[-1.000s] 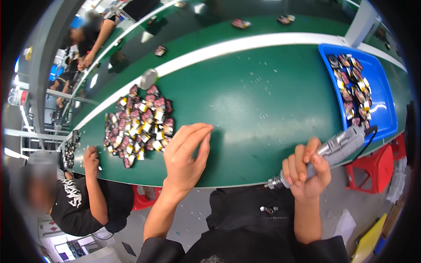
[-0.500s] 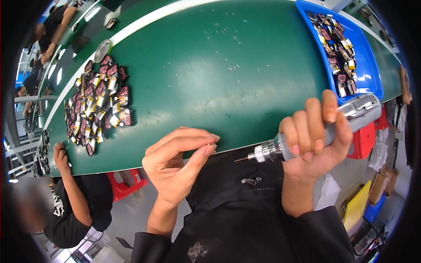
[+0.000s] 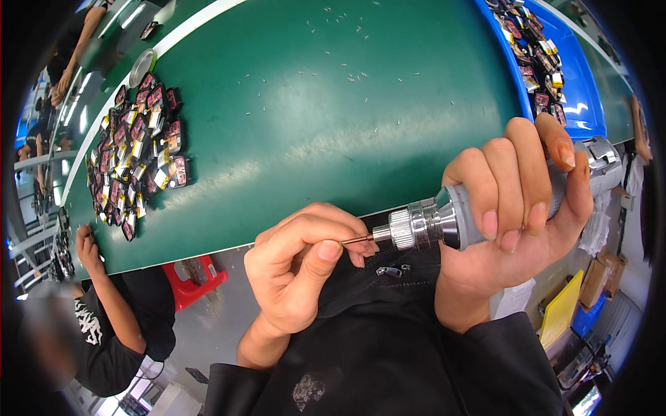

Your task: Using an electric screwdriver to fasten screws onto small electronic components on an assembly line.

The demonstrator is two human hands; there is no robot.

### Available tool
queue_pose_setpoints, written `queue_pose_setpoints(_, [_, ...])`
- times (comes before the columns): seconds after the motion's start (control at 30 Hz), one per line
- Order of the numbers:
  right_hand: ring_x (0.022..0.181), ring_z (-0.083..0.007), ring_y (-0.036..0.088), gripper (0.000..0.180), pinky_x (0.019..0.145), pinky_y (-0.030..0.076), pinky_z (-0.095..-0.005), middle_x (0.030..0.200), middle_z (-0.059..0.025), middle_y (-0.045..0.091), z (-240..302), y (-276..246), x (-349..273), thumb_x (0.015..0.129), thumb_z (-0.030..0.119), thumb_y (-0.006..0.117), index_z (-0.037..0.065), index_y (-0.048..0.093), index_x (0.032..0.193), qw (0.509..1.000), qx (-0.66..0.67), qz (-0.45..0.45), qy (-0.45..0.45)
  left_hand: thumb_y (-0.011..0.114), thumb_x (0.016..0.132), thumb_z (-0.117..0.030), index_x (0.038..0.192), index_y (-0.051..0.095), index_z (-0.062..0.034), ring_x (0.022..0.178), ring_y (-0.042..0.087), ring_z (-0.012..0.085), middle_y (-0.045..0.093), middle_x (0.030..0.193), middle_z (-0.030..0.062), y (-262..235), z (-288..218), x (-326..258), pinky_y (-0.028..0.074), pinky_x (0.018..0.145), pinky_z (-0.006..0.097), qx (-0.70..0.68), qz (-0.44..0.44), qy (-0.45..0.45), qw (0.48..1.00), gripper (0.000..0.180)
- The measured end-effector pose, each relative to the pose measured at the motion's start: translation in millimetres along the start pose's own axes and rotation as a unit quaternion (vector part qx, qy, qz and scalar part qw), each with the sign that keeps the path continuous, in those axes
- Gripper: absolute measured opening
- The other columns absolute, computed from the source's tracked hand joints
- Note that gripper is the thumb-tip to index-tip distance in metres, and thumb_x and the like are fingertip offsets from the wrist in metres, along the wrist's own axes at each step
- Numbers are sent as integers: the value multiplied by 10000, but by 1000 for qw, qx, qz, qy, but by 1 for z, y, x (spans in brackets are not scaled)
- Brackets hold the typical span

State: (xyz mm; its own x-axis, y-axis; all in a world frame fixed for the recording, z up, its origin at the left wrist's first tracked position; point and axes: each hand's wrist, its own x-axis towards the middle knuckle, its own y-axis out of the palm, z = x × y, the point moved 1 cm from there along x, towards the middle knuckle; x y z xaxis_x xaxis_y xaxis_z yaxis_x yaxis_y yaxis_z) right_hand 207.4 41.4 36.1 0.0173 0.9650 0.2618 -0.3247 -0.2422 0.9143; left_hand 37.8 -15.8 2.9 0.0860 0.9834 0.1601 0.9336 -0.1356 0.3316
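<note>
My right hand (image 3: 513,222) wraps round a grey electric screwdriver (image 3: 415,225), held level with its silver chuck pointing left. From the chuck a thin copper-coloured bit (image 3: 359,239) reaches to my left hand (image 3: 295,281). The thumb and forefinger of that hand are pinched together at the bit's tip. Anything between those fingertips is hidden. Both hands are over my lap, just off the near edge of the green table (image 3: 229,187). Small pale slivers, perhaps screws (image 3: 355,76), lie scattered across the tabletop.
A heap of small black electronic units (image 3: 132,152) with yellow and silver parts covers the table's left. Similar units fill part of a blue bin (image 3: 586,114) at the right. A round dish (image 3: 142,67) stands behind the heap. Another person's hand (image 3: 88,249) rests at the left.
My hands have come together: the bit's tip now meets my left fingertips, where before there was a gap. The view has shifted slightly, too.
</note>
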Motion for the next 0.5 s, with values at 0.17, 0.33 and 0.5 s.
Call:
queue_pose_setpoints(0.17, [428, -131, 400, 209, 501, 405, -291, 595, -30, 439, 5, -1, -2, 970, 233, 438, 39, 488, 909, 999, -17, 23, 15, 566, 922, -31, 859, 615, 96, 664, 608, 185, 637, 795, 187, -2, -4, 2, 507, 585, 283, 64, 20, -1, 998, 150])
queue_pose_setpoints(0.33, [437, -135, 410, 204, 519, 413, -302, 620, -39, 453, 15, -4, -4, 981, 233, 408, 45, 477, 942, 995, -67, 66, 45, 611, 808, 54, 793, 604, 62, 595, 581, 205, 621, 714, 132, -4, -7, 9, 466, 546, 283, 240, 88, 40, 966, 19])
queue_pose_setpoints(0.5, [448, -126, 409, 199, 524, 418, -301, 649, -31, 464, 13, -13, 2, 990, 242, 394, 60, 470, 964, 983, -136, 97, 79, 631, 726, 99, 767, 584, 46, 579, 569, 261, 592, 682, 117, -7, -3, 21, 453, 536, 304, 360, 144, 95, 917, 81])
